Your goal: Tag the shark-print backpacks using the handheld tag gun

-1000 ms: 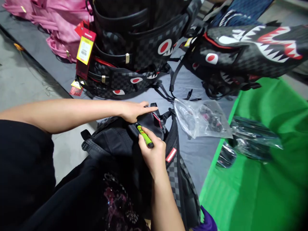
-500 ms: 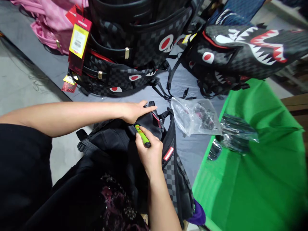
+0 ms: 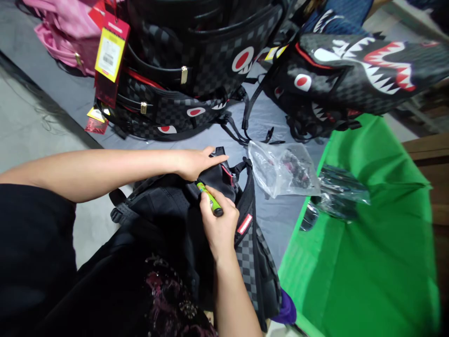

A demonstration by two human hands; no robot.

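Observation:
A black checkered backpack (image 3: pixel 164 206) lies in front of me, partly on my lap, its top toward the grey table. My left hand (image 3: pixel 194 162) presses on the upper part of the backpack, fingers stretched along a strap near the top. My right hand (image 3: pixel 219 224) holds a green pen-like tool (image 3: pixel 209 198) with a black end, its tip against the bag fabric just below my left hand. A red-and-white label (image 3: pixel 244 223) sits on the bag's side next to my right hand.
A stack of black checkered shark-face backpacks (image 3: pixel 196 70) with a red-and-yellow hang tag (image 3: pixel 109 52) stands at the back. Another shark-mouth bag (image 3: pixel 354 75) lies at right. Clear plastic bags (image 3: pixel 282 168) rest by a green cloth (image 3: pixel 365 252). Pink bags (image 3: pixel 63 32) sit far left.
The view has shifted slightly; both hands stay on the backpack with the green tool in nearly the same spot.

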